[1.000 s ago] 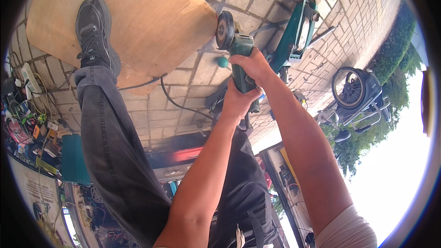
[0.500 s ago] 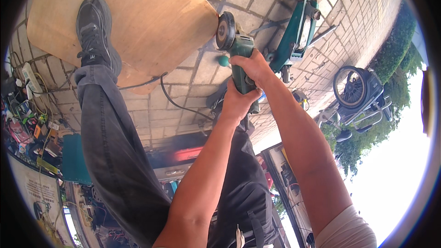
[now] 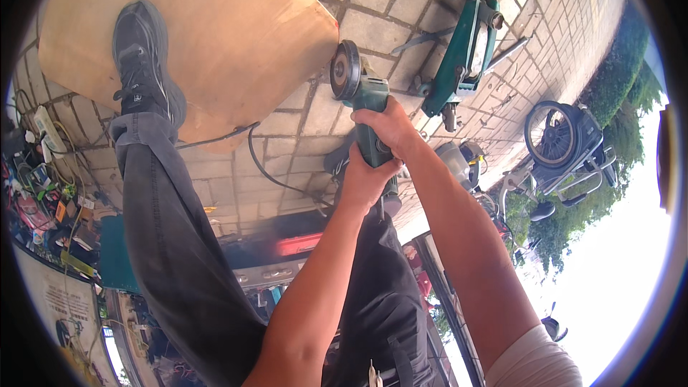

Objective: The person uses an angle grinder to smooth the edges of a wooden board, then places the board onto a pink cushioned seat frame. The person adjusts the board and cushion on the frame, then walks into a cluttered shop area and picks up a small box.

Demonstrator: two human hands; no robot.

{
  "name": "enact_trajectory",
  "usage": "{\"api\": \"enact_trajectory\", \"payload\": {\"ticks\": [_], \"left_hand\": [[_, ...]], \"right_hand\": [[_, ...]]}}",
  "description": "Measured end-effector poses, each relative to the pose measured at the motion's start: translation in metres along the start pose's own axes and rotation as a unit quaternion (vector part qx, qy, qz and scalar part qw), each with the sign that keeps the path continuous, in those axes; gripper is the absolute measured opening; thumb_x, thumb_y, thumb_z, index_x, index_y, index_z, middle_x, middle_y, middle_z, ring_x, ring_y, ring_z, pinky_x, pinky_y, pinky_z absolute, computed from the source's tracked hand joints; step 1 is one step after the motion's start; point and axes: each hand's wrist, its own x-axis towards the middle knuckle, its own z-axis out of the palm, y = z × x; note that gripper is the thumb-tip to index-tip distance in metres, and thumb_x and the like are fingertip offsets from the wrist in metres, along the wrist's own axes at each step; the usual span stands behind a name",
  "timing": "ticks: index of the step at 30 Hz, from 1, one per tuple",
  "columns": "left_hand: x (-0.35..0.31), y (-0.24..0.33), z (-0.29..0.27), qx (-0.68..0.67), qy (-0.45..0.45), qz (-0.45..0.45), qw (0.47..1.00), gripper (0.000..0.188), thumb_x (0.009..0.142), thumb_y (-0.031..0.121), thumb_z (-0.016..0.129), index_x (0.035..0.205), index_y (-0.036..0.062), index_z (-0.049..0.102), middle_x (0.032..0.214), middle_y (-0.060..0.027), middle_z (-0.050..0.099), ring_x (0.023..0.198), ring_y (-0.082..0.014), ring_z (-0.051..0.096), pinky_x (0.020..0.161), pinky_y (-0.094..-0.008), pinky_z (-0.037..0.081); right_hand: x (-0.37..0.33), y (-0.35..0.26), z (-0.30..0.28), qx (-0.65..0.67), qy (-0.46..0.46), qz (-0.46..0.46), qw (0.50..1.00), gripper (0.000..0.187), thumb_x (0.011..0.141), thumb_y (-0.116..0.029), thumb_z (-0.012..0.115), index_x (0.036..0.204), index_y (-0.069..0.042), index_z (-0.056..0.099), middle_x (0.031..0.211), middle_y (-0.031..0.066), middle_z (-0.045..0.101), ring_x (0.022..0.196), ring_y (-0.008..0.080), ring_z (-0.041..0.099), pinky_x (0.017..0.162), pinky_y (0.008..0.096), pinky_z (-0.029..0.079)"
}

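Left hand [image 3: 369, 175]: wrapped round grinder [image 3: 373, 92]
Right hand [image 3: 389, 125]: likewise, farther forward
Disc [image 3: 345, 70]: shifted nearer from board [image 3: 236, 36] corner; any contact seems broken

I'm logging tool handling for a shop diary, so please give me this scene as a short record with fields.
Tool: green angle grinder with a round disc
Left hand: wrapped around the grinder
Right hand: gripping the grinder nearer the disc
Board: wooden, under a dark shoe
Ground: pale paving
Nearby: green floor jack, to the right
Further right: spoked wheel
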Motion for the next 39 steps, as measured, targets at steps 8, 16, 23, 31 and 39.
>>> {"api": "enact_trajectory", "payload": {"ticks": [8,16,23,31,39], "left_hand": [[-0.021,0.030,0.003,0.105,-0.032,0.011,0.994,0.076,0.079,0.021,0.079,0.136,-0.0052,0.036,0.119,-0.0153,0.059,0.108,-0.0221,0.060,0.093,-0.0335,0.048],[-0.113,0.089,-0.003,0.370,-0.037,0.005,0.928,0.085,0.087,0.033,0.072,0.147,-0.0063,0.026,0.137,-0.0292,0.050,0.126,-0.0325,0.054,0.099,-0.0382,0.047],[-0.176,0.116,0.022,0.479,-0.119,0.162,0.854,0.060,0.090,0.034,0.068,0.133,-0.0034,0.049,0.121,-0.0254,0.061,0.113,-0.0366,0.061,0.092,-0.0403,0.050],[-0.173,0.121,0.021,0.574,-0.160,0.192,0.780,0.046,0.086,0.029,0.068,0.119,-0.0011,0.055,0.089,-0.0137,0.066,0.088,-0.0316,0.066,0.075,-0.0392,0.053],[-0.174,0.123,0.008,0.598,-0.128,0.245,0.753,0.035,0.082,0.025,0.070,0.101,-0.0040,0.062,0.080,-0.0118,0.067,0.073,-0.0249,0.068,0.055,-0.0357,0.054]], "right_hand": [[-0.017,-0.003,-0.013,0.112,-0.026,-0.007,0.993,0.050,0.071,-0.021,0.077,0.109,0.005,0.060,0.093,0.0114,0.065,0.081,0.0192,0.061,0.074,0.0339,0.051],[0.002,-0.027,-0.044,-0.067,0.040,-0.079,0.994,0.074,0.065,-0.030,0.078,0.118,0.012,0.048,0.102,0.0250,0.066,0.096,0.0334,0.067,0.085,0.0382,0.052],[-0.004,-0.071,-0.059,-0.238,0.038,-0.094,0.966,0.080,0.064,-0.033,0.075,0.121,0.012,0.043,0.106,0.0297,0.065,0.102,0.0399,0.065,0.088,0.0412,0.052],[0.016,-0.081,-0.063,-0.247,0.007,-0.127,0.961,0.084,0.062,-0.035,0.076,0.122,0.016,0.046,0.105,0.0277,0.064,0.095,0.0360,0.066,0.082,0.0387,0.052],[0.007,-0.116,-0.051,-0.288,0.019,-0.137,0.947,0.074,0.066,-0.028,0.079,0.122,0.009,0.048,0.104,0.0207,0.062,0.093,0.0264,0.062,0.082,0.0360,0.051]]}}
